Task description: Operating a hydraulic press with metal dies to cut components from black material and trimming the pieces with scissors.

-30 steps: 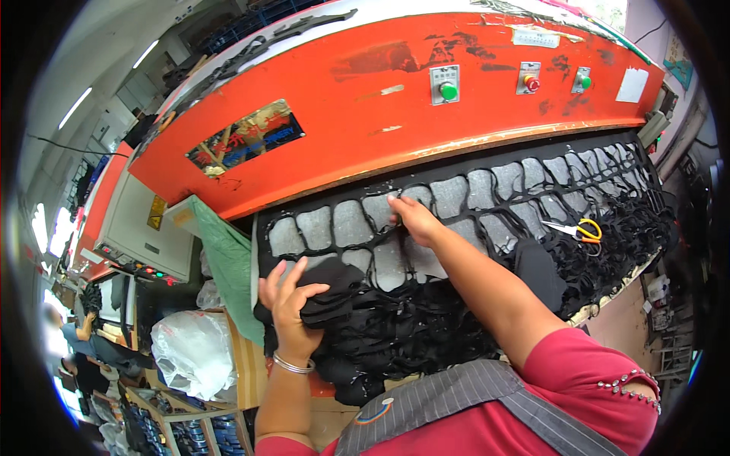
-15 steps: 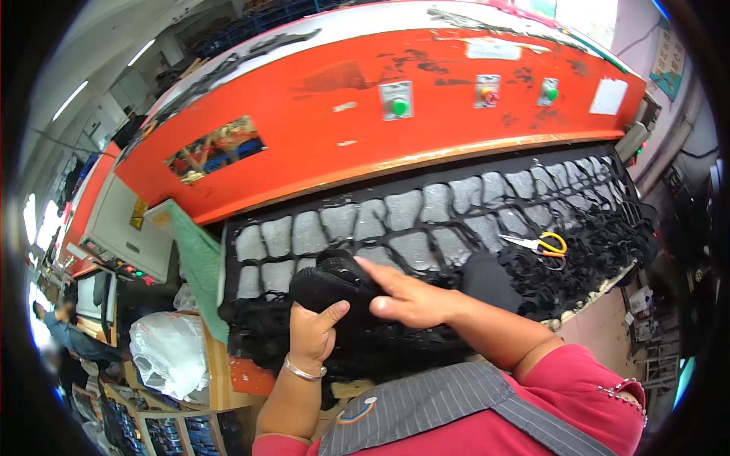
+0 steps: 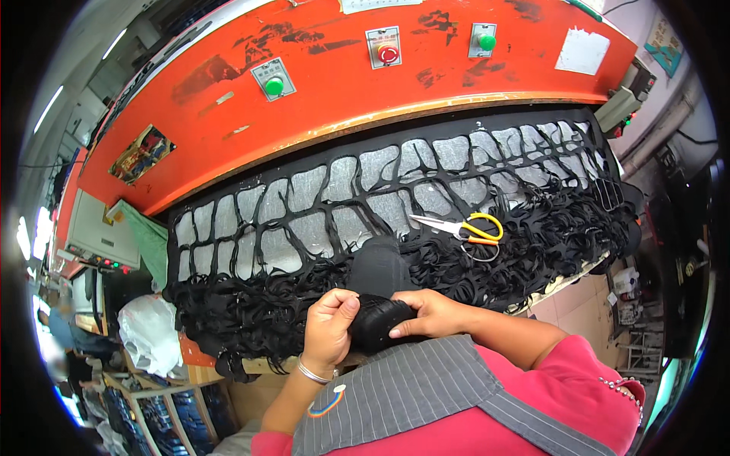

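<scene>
A stack of black, curved cut pieces (image 3: 376,323) is held close in front of my apron, between both hands. Its layered edges show along the top. My left hand (image 3: 329,327) grips the left side, thumb and fingers pressed together. On the right side my right hand (image 3: 435,313) is closed round it, thumb in front. Just beyond lies another black cut piece (image 3: 378,267) with a rounded top, on a heap of black scrap strips (image 3: 293,300). Scissors (image 3: 465,228) with yellow handles rest on the scraps to the right. What the stack is made of I cannot tell.
Behind the scraps, a black sheet with cut-out holes (image 3: 327,186) covers the grey bed of an orange machine (image 3: 327,87). Green and red buttons sit on its front. A white plastic bag (image 3: 150,334) and shelves (image 3: 163,418) stand at the left.
Both hands have brought the black stack nearer my body and lower. My right hand, earlier stretched flat against it, now grips its side. The view has shifted to the right.
</scene>
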The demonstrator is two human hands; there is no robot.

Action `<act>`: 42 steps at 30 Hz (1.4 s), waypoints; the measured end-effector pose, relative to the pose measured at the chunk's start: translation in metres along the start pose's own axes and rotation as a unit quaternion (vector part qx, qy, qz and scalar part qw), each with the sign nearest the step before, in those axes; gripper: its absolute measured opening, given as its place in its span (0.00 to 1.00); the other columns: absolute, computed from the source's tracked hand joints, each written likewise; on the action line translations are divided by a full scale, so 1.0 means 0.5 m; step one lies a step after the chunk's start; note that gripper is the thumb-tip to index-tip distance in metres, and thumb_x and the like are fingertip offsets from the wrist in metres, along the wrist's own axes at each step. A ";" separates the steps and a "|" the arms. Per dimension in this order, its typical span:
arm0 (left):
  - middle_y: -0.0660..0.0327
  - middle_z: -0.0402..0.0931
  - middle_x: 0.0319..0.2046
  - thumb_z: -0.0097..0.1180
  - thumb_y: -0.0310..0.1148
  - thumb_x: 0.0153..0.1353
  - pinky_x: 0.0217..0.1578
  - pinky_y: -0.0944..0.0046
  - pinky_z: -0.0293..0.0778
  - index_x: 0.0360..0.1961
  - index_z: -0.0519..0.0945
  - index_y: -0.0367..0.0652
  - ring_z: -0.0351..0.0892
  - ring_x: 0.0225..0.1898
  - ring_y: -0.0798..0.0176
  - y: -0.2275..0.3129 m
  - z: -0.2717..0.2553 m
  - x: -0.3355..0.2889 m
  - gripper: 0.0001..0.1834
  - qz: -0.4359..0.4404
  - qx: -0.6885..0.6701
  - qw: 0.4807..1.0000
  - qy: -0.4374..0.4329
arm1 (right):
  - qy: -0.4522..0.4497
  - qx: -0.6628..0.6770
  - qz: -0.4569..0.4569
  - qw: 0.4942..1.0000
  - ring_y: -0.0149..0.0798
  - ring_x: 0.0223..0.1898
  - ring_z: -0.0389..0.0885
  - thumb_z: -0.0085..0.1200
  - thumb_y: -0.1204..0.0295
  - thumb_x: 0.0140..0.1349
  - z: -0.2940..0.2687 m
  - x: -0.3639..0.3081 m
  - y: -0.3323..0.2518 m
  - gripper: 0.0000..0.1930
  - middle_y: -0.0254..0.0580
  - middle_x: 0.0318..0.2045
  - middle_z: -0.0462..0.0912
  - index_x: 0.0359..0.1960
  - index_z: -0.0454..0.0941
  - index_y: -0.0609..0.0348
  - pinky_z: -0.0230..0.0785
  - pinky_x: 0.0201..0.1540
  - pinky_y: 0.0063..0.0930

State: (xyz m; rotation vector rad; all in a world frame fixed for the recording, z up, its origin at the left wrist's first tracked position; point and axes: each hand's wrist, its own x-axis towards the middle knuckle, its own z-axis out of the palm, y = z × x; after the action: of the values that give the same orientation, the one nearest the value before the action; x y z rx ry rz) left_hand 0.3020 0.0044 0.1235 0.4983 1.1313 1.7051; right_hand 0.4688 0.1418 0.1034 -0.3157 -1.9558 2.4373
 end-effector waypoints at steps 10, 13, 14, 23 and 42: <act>0.60 0.80 0.30 0.53 0.29 0.66 0.27 0.72 0.78 0.45 0.78 0.32 0.79 0.28 0.71 0.051 0.061 -0.054 0.11 0.043 0.132 0.984 0.113 | -0.091 0.113 0.000 0.989 0.26 0.49 0.74 0.62 0.75 0.58 -0.011 -0.015 0.031 0.21 0.33 0.46 0.80 0.53 0.73 0.62 0.66 0.55 0.26; 0.56 0.80 0.30 0.52 0.28 0.66 0.28 0.69 0.80 0.48 0.76 0.31 0.80 0.27 0.67 0.059 0.042 -0.067 0.13 0.058 0.145 0.981 0.112 | -0.088 0.100 0.013 0.991 0.26 0.49 0.74 0.63 0.74 0.58 0.006 -0.004 0.025 0.21 0.32 0.46 0.80 0.53 0.74 0.61 0.66 0.56 0.26; 0.56 0.80 0.31 0.51 0.30 0.67 0.30 0.68 0.80 0.49 0.75 0.31 0.81 0.29 0.66 0.059 0.032 -0.068 0.14 0.055 0.143 0.982 0.107 | -0.090 0.090 0.017 0.992 0.26 0.49 0.74 0.62 0.74 0.58 0.010 0.001 0.026 0.21 0.32 0.46 0.80 0.53 0.73 0.61 0.66 0.56 0.27; 0.53 0.70 0.54 0.46 0.43 0.71 0.56 0.62 0.65 0.62 0.64 0.35 0.68 0.56 0.62 -0.008 -0.035 0.007 0.27 0.039 0.185 0.980 0.066 | 0.132 0.199 -0.004 0.971 0.33 0.51 0.74 0.59 0.68 0.62 0.042 0.028 0.031 0.26 0.43 0.52 0.76 0.59 0.66 0.64 0.67 0.55 0.31; 0.48 0.50 0.68 0.57 0.23 0.59 0.67 0.60 0.50 0.71 0.41 0.36 0.53 0.68 0.56 -0.088 -0.098 0.036 0.46 -0.002 0.141 0.987 -0.071 | 0.243 0.010 0.099 0.965 0.49 0.60 0.66 0.74 0.53 0.41 0.019 0.082 0.035 0.49 0.62 0.59 0.64 0.59 0.62 0.73 0.60 0.62 0.36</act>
State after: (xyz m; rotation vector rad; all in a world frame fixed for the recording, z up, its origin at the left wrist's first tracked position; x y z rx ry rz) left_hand 0.2798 0.0016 0.0593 0.7803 1.2740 1.4865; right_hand 0.4294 0.1338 0.0821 -1.0392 -1.7479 2.1913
